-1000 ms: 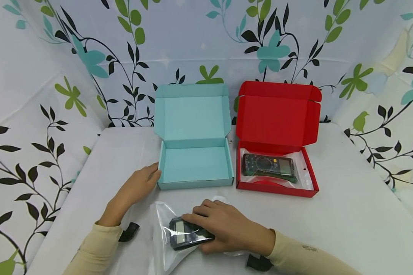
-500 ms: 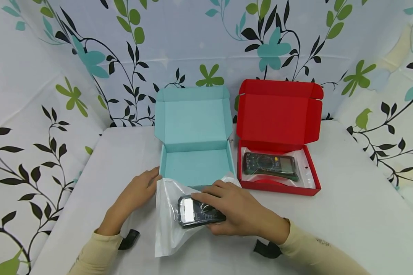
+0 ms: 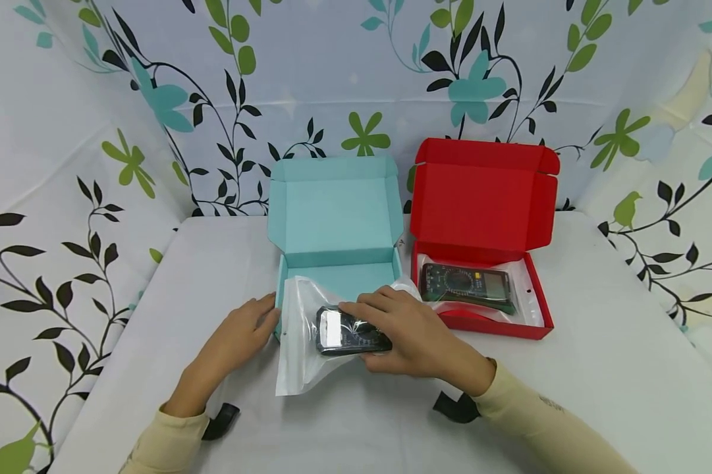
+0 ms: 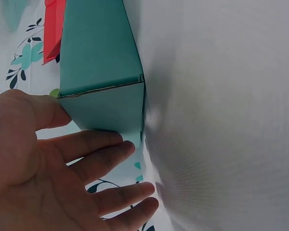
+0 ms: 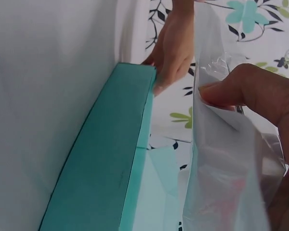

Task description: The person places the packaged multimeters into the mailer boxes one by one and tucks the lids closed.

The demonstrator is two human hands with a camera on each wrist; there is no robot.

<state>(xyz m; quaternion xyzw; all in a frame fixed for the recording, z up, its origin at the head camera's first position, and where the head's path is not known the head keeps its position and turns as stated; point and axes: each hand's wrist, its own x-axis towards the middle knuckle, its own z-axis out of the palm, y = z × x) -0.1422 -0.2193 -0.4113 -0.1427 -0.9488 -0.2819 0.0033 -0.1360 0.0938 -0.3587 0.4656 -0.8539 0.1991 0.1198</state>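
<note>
My right hand (image 3: pixel 411 336) grips a dark multimeter (image 3: pixel 350 331) in a clear and white plastic bag (image 3: pixel 302 336), thumb on the near side. In the head view the bag hangs above the front of the open light-blue box (image 3: pixel 339 210), hiding its front wall. The right wrist view has the bag (image 5: pixel 216 159) raised over the box (image 5: pixel 101 144). At the box's left side rests my left hand (image 3: pixel 237 339). Its fingers lie extended along the side wall (image 4: pixel 106 110), the thumb near the top edge, in the left wrist view.
Right of the blue box stands an open red box (image 3: pixel 483 204). Inside it lies another bagged multimeter (image 3: pixel 465 284). White cloth (image 3: pixel 356 434) covers the table, and a leaf-patterned cloth (image 3: pixel 332 66) hangs behind both boxes.
My right hand has carried the bagged multimeter forward, from the table in front of the blue box to over its front edge. The left hand has stayed at the box's left side.
</note>
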